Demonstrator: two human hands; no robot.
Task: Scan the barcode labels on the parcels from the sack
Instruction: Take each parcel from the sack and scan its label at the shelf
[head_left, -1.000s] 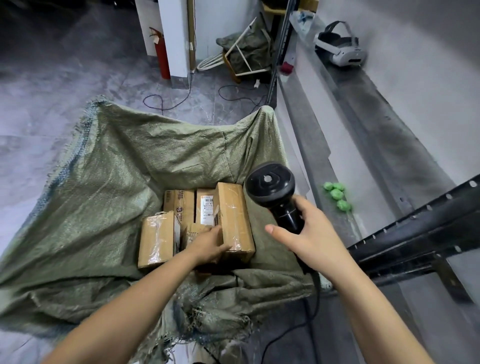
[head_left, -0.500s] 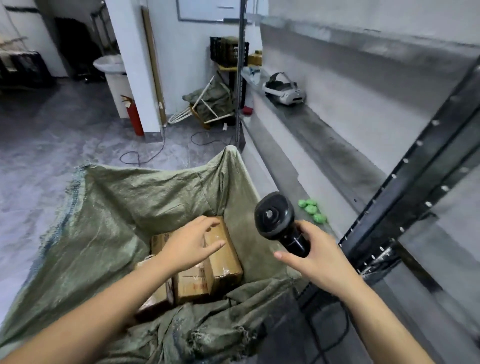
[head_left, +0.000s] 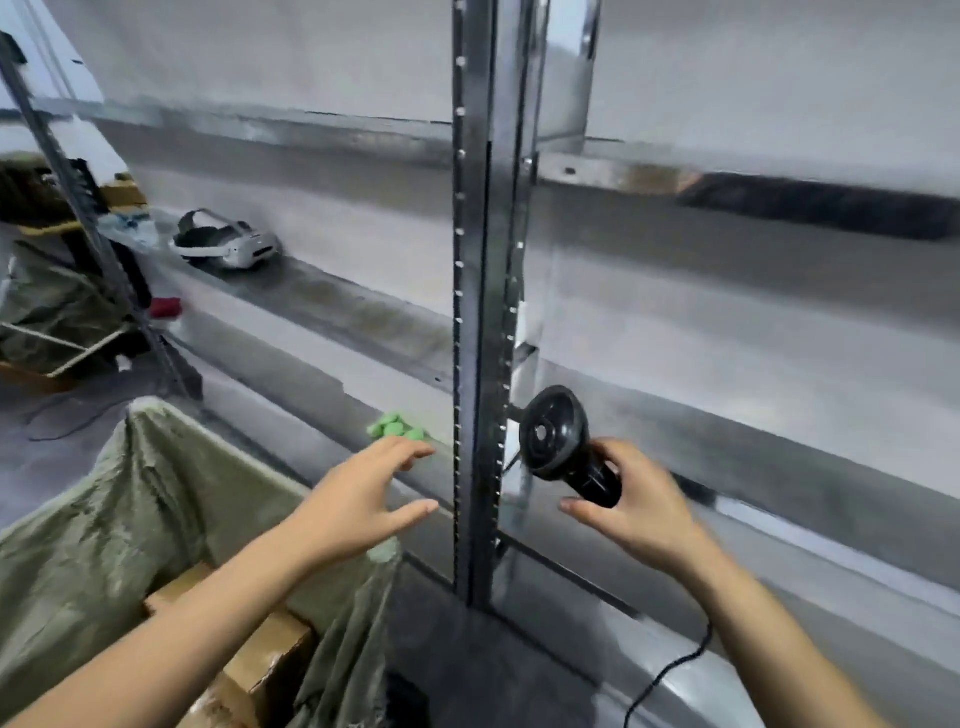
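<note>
My right hand (head_left: 636, 506) grips the handle of a black corded barcode scanner (head_left: 558, 441), whose round head points left in front of the shelf. My left hand (head_left: 358, 499) hovers with spread fingers above the edge of the green woven sack (head_left: 104, 519) and holds nothing. Brown cardboard parcels (head_left: 260, 654) lie in the sack at the bottom left, partly hidden by my left forearm. No barcode label shows.
A metal shelf upright (head_left: 475, 312) stands straight ahead between my hands. Grey shelves run behind it, with a white headset (head_left: 226, 247) on one and small green objects (head_left: 397, 428) on a lower one. The scanner's cable (head_left: 670, 675) hangs at the lower right.
The view has swung up and right from the sack to the shelf. My left hand has lifted off the parcels and now hovers empty. The scanner has moved right with my right hand.
</note>
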